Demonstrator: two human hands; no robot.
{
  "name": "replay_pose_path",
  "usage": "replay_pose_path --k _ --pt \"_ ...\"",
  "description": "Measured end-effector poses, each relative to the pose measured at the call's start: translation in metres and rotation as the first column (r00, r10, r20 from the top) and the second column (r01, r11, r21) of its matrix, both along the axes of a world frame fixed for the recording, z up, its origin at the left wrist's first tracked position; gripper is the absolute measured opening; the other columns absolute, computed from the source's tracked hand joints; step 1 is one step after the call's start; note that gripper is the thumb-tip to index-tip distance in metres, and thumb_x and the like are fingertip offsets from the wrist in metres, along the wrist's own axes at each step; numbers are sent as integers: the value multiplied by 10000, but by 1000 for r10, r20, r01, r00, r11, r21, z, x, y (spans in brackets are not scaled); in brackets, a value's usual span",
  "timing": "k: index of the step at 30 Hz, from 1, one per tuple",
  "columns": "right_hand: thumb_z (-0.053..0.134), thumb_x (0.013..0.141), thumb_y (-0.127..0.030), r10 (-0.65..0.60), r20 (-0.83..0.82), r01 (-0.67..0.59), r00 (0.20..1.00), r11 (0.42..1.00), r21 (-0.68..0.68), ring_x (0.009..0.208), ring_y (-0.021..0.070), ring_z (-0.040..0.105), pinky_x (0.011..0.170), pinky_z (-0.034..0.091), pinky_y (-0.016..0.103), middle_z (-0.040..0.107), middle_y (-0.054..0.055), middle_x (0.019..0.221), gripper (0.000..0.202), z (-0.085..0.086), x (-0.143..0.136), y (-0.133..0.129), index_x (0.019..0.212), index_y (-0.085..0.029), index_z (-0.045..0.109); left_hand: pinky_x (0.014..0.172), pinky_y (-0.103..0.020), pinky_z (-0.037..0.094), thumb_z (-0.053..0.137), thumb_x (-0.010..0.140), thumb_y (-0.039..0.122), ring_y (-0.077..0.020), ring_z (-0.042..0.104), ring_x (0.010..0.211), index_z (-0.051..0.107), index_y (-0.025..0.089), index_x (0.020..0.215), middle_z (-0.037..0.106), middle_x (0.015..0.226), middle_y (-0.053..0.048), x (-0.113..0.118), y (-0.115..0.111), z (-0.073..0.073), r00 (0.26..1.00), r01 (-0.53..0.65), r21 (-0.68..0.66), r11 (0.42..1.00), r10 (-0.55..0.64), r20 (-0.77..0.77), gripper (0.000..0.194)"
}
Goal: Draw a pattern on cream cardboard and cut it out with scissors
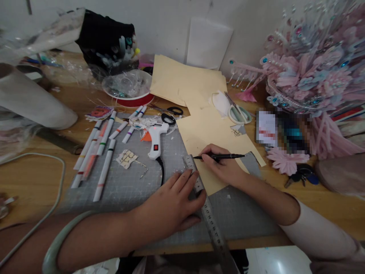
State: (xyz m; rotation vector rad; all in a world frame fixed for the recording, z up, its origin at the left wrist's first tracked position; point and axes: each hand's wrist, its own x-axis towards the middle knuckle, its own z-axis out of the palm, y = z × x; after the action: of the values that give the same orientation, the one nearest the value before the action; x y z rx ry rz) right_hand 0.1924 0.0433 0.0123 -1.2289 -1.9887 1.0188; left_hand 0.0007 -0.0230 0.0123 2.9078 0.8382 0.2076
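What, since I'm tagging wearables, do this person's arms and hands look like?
The left hand and right hand are ungloved. A smooth, pale grey-green bangle circles the left forearm, otherwise bare in view. A pale sleeve on the right arm stops short of the hand.

Single view, worn on the person's head, looking from above the near side of the worktop, facing forward and down. Range is close: the left hand and right hand lie near mid-frame, forearms extending from the lower corners. The wall backs the upper frame; the worktop's near edge crosses the bottom.
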Motion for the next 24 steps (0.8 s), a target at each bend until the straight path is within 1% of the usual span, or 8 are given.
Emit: replay_pose_path --k 6,11,16,20,24 --pt "449 831 -203 13 -18 -13 1000 1000 -23 684 120 535 646 430 245 570 -8 701 115 1 1 -1 744 -196 524 938 -487 358 528 827 491 -363 378 1225 443 184 1195 416 1307 -217 0 0 -1 1000 6 -14 1000 -6 9 487" --pt "448 834 -207 14 -25 -15 1000 1000 -25 669 117 522 639 420 243 553 -11 682 129 1 2 -1 728 -193 519 929 -492 369 487 847 503 -370 372 1224 426 189 1211 404 1304 -220 -1 0 0 1000 14 -3 1000 -14 2 485" --pt "448 827 -202 25 -25 -26 999 999 -29 656 115 508 622 407 242 546 -14 674 124 -1 3 -1 728 -184 520 922 -483 380 498 836 515 -360 392 1205 431 197 1202 414 1299 -201 -1 2 -1 1000 15 0 1000 -15 -8 490" --pt "448 821 -187 50 -45 -52 998 998 -32 641 112 491 607 394 236 529 -17 661 122 -1 3 -1 719 -179 514 913 -483 380 493 842 506 -363 399 1202 440 196 1197 429 1287 -210 -1 2 0 1000 23 3 1000 -23 -1 474" --pt "448 812 -174 58 -60 -61 997 997 -54 613 109 467 576 375 231 514 -17 646 121 0 4 -1 710 -177 513 928 -473 377 466 864 486 -354 397 1212 447 210 1191 417 1308 -194 -1 2 3 1000 8 -10 1000 -8 -19 428"
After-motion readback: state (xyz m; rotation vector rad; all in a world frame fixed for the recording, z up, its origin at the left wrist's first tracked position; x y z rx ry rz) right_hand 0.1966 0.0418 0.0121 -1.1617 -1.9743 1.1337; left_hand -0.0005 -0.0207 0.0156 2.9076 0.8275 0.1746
